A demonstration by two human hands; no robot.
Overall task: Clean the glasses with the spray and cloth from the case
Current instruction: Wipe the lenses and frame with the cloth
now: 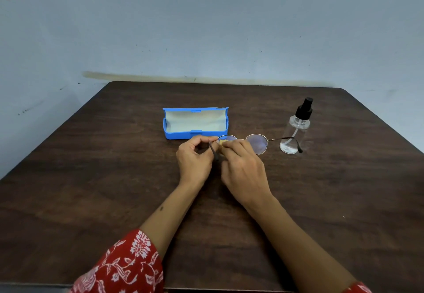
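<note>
Thin gold-rimmed glasses (258, 142) are held just above the middle of the dark wooden table (91, 178). My left hand (193, 161) pinches the frame at its left hinge, with the left temple hanging down between my hands. My right hand (244, 171) pinches a small yellow cloth (223, 142) against the left lens. The right lens and right temple stick out free to the right. An open blue glasses case (195, 123) lies just behind my hands, its pale lining showing. A clear spray bottle (296, 130) with a black nozzle stands upright to the right.
The table's far edge meets a pale blue wall (206, 29). My red patterned sleeve (124, 267) shows at the near edge. The right temple tip reaches in front of the spray bottle.
</note>
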